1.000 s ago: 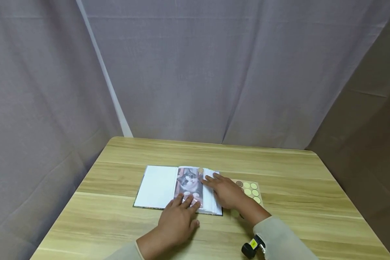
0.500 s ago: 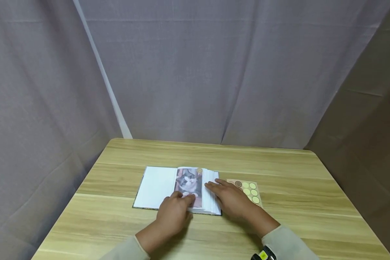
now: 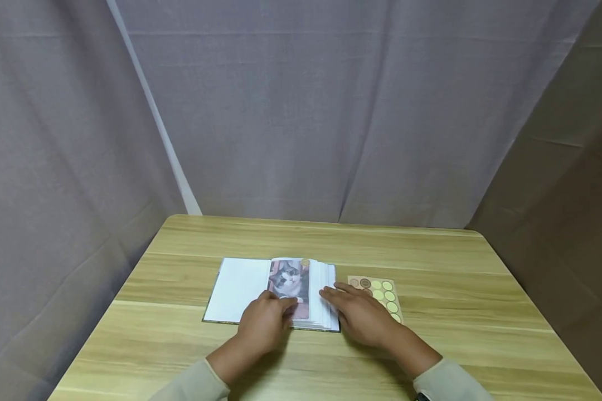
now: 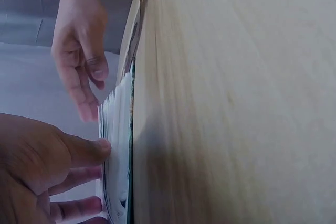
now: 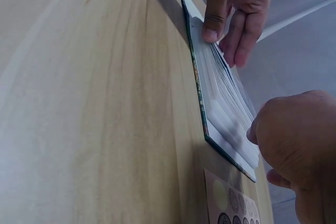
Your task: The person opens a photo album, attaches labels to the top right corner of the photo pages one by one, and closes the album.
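A photo album [image 3: 238,287] lies open on the table, its left side a blank white page. On the facing page is a cat photo [image 3: 287,278] with a small round sticker [image 3: 305,262] near its top right corner. My left hand [image 3: 262,323] rests on the photo's lower part. In the left wrist view, its thumb [image 4: 100,150] touches the near edge of the pages while fingers reach over the page. My right hand [image 3: 363,314] lies at the album's right side, fingertips on the page edges. Beneath it, partly covered, is a sheet of round stickers [image 3: 390,295].
The wooden table [image 3: 180,278] has rounded far corners. Grey curtains [image 3: 261,111] hang behind it and at the left, with a darker one [image 3: 557,195] at the right.
My left hand, at first spread flat on the photo, has drawn its fingers together with the thumb at the page edge. My right hand has shifted slightly toward the near side, baring more stickers.
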Demonstrator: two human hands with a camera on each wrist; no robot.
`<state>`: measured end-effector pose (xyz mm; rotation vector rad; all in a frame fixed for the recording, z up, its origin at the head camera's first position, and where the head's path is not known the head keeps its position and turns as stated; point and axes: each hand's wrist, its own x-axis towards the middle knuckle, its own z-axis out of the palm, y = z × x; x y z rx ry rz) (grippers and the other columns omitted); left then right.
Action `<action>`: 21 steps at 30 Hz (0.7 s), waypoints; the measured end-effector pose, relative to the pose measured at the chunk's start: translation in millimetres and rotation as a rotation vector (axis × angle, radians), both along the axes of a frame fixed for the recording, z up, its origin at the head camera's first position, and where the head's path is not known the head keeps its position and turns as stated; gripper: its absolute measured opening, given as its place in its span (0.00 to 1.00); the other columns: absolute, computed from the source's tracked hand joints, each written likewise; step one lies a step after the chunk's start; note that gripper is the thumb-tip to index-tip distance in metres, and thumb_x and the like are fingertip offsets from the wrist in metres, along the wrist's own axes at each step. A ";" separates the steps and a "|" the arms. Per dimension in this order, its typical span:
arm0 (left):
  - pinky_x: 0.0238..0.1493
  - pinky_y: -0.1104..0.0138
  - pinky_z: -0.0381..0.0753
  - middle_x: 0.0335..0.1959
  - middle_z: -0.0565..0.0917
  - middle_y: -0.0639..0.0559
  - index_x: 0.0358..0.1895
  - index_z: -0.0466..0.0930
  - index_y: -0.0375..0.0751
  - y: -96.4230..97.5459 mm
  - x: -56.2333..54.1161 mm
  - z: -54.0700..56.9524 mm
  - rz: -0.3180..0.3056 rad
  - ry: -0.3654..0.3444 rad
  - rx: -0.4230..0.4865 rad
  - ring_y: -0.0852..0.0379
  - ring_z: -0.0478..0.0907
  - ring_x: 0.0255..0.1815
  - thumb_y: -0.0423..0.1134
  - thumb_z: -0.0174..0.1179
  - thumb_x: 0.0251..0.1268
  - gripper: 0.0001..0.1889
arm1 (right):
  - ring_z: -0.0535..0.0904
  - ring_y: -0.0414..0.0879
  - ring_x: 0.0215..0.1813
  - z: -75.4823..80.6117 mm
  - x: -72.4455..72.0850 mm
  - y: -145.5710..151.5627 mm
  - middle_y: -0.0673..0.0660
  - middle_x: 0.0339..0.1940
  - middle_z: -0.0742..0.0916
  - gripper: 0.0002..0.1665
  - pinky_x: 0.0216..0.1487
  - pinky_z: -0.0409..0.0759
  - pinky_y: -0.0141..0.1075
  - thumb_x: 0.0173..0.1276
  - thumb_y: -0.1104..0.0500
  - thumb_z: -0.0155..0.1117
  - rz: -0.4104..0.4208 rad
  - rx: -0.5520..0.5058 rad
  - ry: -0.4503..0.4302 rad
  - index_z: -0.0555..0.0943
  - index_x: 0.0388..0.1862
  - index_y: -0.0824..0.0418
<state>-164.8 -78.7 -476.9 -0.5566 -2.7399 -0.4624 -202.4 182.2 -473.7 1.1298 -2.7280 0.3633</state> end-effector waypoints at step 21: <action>0.33 0.56 0.84 0.39 0.89 0.49 0.53 0.89 0.49 -2.4 1.8 3.9 0.000 -0.034 0.086 0.48 0.83 0.38 0.38 0.76 0.56 0.19 | 0.71 0.56 0.73 -4.9 15.7 -6.5 0.52 0.72 0.78 0.30 0.65 0.74 0.57 0.75 0.61 0.58 -0.017 0.025 -0.040 0.73 0.75 0.53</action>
